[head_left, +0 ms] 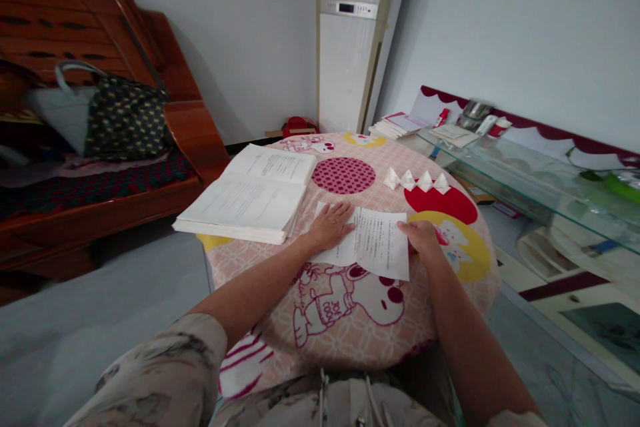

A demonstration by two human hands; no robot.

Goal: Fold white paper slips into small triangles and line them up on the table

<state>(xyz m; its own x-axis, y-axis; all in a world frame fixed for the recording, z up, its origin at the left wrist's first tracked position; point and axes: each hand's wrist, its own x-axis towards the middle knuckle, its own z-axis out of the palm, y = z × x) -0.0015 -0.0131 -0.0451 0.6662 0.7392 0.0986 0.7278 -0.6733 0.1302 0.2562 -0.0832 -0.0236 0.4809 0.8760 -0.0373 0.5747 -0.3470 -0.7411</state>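
Note:
A printed sheet of paper (377, 243) lies on the round table in front of me, its right part lifted a little. My left hand (330, 225) rests flat on the sheet's left part, fingers stretched out. At the right edge, my right hand (419, 240) pinches the paper between thumb and fingers. A thick open book or stack of printed pages (250, 193) lies to the left of my left hand. Beyond my right hand, several small folded white paper pieces (424, 181) stand in a row.
A patterned cloth (360, 340) covers the round table. On the right is a glass shelf (525, 167) with a metal container (475, 113) and small items. A wooden bench (195, 140) with a dark patterned bag (127, 117) stands at left, a tall white cabinet unit (345, 67) behind.

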